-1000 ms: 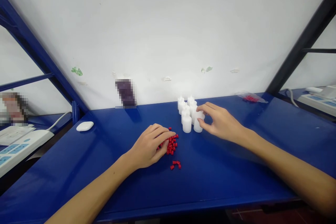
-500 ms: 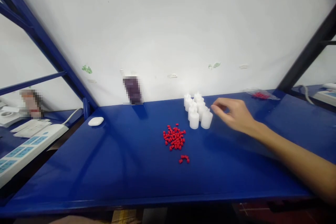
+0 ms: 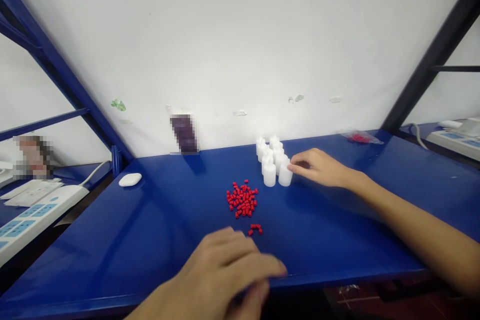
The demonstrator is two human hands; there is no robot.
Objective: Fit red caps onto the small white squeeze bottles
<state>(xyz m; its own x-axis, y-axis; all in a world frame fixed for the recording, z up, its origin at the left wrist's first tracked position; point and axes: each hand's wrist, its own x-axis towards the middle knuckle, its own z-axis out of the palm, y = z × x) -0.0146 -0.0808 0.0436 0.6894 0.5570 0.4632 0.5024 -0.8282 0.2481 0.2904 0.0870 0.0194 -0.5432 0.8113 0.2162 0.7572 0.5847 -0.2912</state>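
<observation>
Several white candle-shaped pieces, like small electric candles (image 3: 269,175), stand in a tight group toward the back of the blue table (image 3: 168,240). My right hand (image 3: 318,166) is at the group's right side, thumb and forefinger closed at the upper edge of the nearest right candle (image 3: 285,174), which leans slightly. Low in front, my left hand (image 3: 221,272) is blurred, palm down, with bent fingers and a gap between forefinger and thumb; nothing shows in it. Just beyond it lie a few small red cylindrical pieces (image 3: 255,229) and a larger heap of the same red pieces (image 3: 243,201).
A white rounded case (image 3: 130,179) lies at the left of the table. A blurred-out dark slab (image 3: 184,133) leans on the wall. Back right is a clear bag with red pieces (image 3: 359,138). Power strips (image 3: 37,217) flank the table, beside the rack posts.
My left hand has risen into view from below the table's front edge. My right hand has moved in against the nearest right candle. The view has shifted slightly.
</observation>
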